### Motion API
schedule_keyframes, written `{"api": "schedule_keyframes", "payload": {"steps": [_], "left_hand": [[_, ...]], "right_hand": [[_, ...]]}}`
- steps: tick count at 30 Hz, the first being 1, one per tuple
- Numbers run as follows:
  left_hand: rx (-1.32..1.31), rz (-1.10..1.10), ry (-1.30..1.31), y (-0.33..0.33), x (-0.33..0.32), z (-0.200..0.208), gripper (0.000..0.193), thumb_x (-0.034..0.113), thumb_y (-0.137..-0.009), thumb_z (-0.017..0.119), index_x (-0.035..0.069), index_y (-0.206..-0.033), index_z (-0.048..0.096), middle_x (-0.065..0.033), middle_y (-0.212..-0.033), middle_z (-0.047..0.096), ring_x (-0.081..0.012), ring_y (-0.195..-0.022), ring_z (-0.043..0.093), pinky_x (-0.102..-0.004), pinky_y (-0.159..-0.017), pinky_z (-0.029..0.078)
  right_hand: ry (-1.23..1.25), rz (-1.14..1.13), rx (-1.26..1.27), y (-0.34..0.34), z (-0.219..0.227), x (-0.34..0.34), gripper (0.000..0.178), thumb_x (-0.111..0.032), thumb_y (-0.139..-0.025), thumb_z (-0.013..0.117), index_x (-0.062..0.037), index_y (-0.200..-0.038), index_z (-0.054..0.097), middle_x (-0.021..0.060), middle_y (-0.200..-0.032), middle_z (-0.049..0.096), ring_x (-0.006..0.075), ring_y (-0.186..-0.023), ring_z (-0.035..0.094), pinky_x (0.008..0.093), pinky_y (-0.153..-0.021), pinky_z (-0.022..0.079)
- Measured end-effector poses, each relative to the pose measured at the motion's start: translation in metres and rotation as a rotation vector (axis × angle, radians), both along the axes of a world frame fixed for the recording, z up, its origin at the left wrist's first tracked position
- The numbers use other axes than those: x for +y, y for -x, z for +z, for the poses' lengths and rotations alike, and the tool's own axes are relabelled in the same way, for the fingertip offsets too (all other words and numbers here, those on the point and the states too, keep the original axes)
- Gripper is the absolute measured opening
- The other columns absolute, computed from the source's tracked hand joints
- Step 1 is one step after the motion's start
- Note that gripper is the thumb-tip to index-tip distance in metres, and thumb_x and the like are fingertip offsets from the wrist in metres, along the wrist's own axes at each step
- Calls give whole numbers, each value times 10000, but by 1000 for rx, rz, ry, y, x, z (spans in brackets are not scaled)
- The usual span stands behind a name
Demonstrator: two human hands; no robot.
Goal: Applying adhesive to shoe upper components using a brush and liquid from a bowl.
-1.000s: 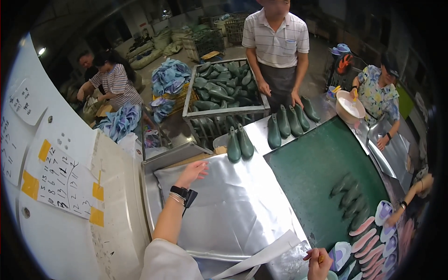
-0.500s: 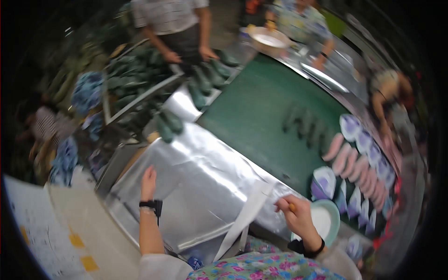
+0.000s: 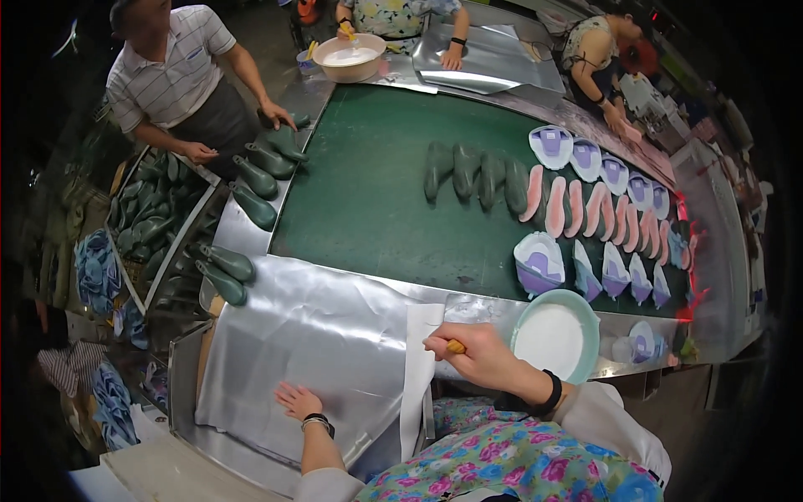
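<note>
My left hand (image 3: 299, 403) lies with fingers spread on the silvery metal sheet (image 3: 288, 343) in front of me. My right hand (image 3: 478, 356) is closed round what looks like a brush (image 3: 455, 345); only the end of its yellow-brown handle shows and its head is hidden. That hand is over a white strip (image 3: 416, 393) running along the sheet's right edge. Just right of it stands a pale green bowl (image 3: 520, 311) of white liquid.
Grey shoe lasts stand along the left edge of the green conveyor belt (image 3: 368, 192). On the belt lie more lasts (image 3: 491, 180), pink insoles (image 3: 555, 207) and purple-and-white shoe uppers (image 3: 539, 263). Co-workers stand at the far side; one hand holds a yellow brush over a cream bowl (image 3: 350, 71).
The view has swung and sharpened. My left hand, earlier raised over the sheet, now lies flat on it nearer me. My right hand has moved left from the bowl to the white strip.
</note>
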State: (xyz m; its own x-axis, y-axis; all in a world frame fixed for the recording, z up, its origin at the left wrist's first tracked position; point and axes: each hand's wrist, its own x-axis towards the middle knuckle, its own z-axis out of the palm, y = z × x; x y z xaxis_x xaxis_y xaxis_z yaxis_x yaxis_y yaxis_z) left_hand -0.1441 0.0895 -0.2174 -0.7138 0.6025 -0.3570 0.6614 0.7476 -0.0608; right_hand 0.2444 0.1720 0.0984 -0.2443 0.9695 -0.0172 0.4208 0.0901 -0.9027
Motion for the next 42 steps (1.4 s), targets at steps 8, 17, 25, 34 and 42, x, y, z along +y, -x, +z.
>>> {"api": "schedule_keyframes", "payload": {"steps": [8, 17, 25, 34, 42], "left_hand": [[203, 13, -205, -14, -2, -17, 529, 359, -958, 295, 211, -1448, 165, -83, -1514, 103, -269, -1394, 94, -583, -1053, 149], [321, 34, -232, -21, -3, -24, 491, 351, -960, 310, 218, -1427, 242, -57, -1499, 184, -225, -1385, 153, -536, -1070, 160], [312, 80, -250, -30, 12, -20, 494, 319, -956, 313, 194, -1429, 243, -79, -1497, 186, -229, -1386, 149, -500, -1086, 147], [64, 42, -289, -18, 10, -6, 553, 316, -888, 433, 202, -1410, 291, -88, -1480, 223, -272, -1386, 125, -545, -1086, 80], [172, 102, -399, -8, -17, 3, 562, 408, -909, 385, 210, -1421, 261, -90, -1489, 193, -271, -1385, 126, -542, -1090, 71]], "right_hand": [[-42, -98, -26, -4, -18, 0, 178, -193, -858, 604, -26, -797, 605, 132, -664, 583, 302, -590, 568, 340, -529, 440], [-113, -160, -142, -7, -29, -9, 140, -157, -853, 611, -25, -807, 613, 127, -661, 575, 261, -567, 553, 326, -530, 433], [-141, -123, -157, -7, -22, 2, 155, -169, -862, 600, -23, -811, 606, 138, -670, 576, 289, -584, 561, 332, -538, 437], [-26, -257, -133, 54, 25, -27, 238, -178, -933, 510, 21, -850, 610, 43, -683, 604, 91, -649, 509, 229, -615, 416], [-36, -34, -170, 98, 37, -22, 253, -186, -936, 508, 16, -817, 603, 57, -681, 601, 110, -640, 509, 247, -615, 427]]}}
